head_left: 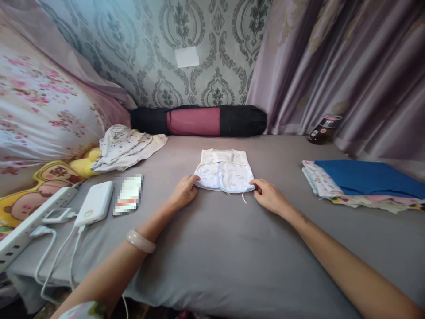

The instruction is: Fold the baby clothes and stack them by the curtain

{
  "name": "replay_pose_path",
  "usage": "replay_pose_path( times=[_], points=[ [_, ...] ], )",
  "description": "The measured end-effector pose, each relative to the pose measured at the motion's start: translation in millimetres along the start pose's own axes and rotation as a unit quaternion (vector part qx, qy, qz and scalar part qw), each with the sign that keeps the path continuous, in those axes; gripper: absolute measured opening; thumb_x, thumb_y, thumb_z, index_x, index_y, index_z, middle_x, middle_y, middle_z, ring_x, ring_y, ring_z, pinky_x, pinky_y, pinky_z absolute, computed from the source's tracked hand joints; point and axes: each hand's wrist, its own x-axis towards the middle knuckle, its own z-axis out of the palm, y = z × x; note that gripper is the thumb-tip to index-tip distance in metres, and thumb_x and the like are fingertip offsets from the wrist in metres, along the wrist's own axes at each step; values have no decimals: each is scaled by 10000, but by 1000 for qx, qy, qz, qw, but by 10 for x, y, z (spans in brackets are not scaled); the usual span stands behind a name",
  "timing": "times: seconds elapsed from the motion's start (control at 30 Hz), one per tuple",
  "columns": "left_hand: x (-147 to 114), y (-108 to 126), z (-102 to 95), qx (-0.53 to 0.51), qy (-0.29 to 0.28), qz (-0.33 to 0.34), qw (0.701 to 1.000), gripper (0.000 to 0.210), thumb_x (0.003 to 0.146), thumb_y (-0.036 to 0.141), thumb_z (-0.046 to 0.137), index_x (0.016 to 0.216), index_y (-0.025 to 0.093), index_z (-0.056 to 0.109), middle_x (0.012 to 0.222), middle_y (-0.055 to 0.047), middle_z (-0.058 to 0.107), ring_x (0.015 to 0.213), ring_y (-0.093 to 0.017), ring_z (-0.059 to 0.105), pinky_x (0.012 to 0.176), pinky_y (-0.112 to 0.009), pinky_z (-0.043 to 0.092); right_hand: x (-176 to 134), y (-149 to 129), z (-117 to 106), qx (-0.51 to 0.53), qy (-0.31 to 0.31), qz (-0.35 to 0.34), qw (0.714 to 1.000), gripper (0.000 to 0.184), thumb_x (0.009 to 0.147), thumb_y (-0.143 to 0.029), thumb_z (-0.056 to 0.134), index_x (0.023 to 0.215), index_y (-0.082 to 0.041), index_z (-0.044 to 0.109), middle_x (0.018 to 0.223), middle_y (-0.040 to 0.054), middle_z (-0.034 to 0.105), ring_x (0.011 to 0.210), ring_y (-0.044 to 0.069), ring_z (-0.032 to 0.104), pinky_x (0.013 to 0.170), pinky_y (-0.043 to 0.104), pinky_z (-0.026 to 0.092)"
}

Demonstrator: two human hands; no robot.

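Folded garment (224,172), long axis left-right

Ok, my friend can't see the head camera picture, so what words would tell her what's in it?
Two bare hands, left hand and right hand, touch the near corners of a small folded white baby garment on a grey bed sheet. A stack of folded cloths lies right, a white power bank left.

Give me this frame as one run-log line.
left hand: on near-left corner of folded baby garment | right hand: on its near-right corner | surface: grey sheet | nearby: stacked cloths right
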Motion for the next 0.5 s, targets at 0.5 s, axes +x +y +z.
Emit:
replay_pose_path(
  times=[0.5],
  points=[
    [256,-202,-62,-30,-67,136,988,351,874,178,428,1165,200,623,1266,-92,630,1216,-222,547,1047,-397,404,239,136,64,-36,-16,-183,982,494,825,-107,434,1272,-238,598,1346,73,573,1267,216,495,1099,457,335]
  ],
)
